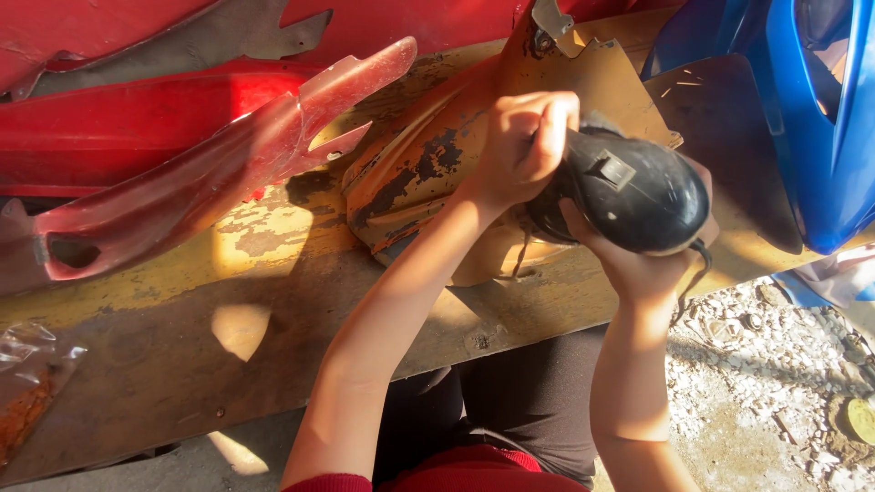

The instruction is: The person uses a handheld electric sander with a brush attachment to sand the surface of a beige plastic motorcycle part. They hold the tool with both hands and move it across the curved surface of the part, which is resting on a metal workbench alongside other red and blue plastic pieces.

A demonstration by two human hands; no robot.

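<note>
A black power sander rests on an orange body panel whose paint is worn off in dark patches. My left hand is closed around the tool's front end. My right hand cups the rear of the tool body from below, near its black cord. The panel lies on a worn yellow wooden board.
Red body panels lie to the left and along the back. A blue fairing stands at the right. Gravel ground shows at lower right. A clear plastic bag sits at the board's left edge.
</note>
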